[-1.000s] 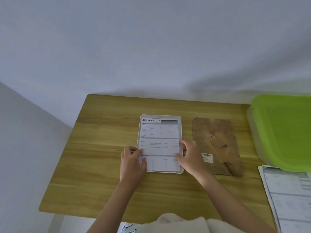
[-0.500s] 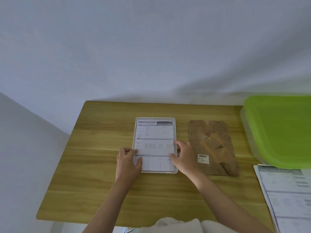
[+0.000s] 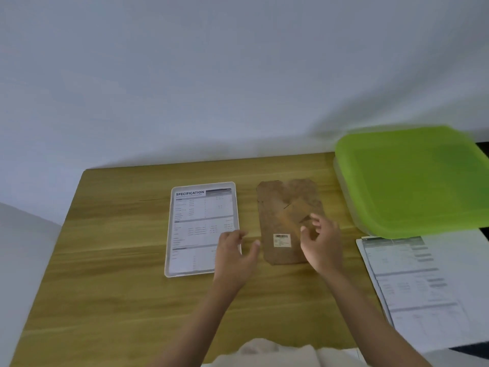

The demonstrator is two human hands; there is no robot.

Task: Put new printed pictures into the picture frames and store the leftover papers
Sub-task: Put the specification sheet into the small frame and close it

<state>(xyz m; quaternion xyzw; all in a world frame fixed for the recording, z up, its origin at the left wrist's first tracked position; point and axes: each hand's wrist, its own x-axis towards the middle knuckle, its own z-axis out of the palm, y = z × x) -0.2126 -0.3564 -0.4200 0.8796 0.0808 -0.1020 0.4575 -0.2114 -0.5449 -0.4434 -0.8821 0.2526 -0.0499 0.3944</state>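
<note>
A wooden table (image 3: 105, 287) stands against a pale wall. The picture frame (image 3: 169, 234) lies flat at centre-left, printed sheet inside; the brown backing board (image 3: 275, 207) lies just right of it. Both hands — left hand (image 3: 232, 256), right hand (image 3: 321, 246) — hover with fingers loosely spread, holding nothing. The board looks light, thin and stiff — best pinched at its side edges.

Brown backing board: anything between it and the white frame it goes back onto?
Only the left hand, which overlaps the white frame's lower right corner. The table strip between the brown backing board and the frame shows nothing else. The right hand is over the board's right edge.
</note>
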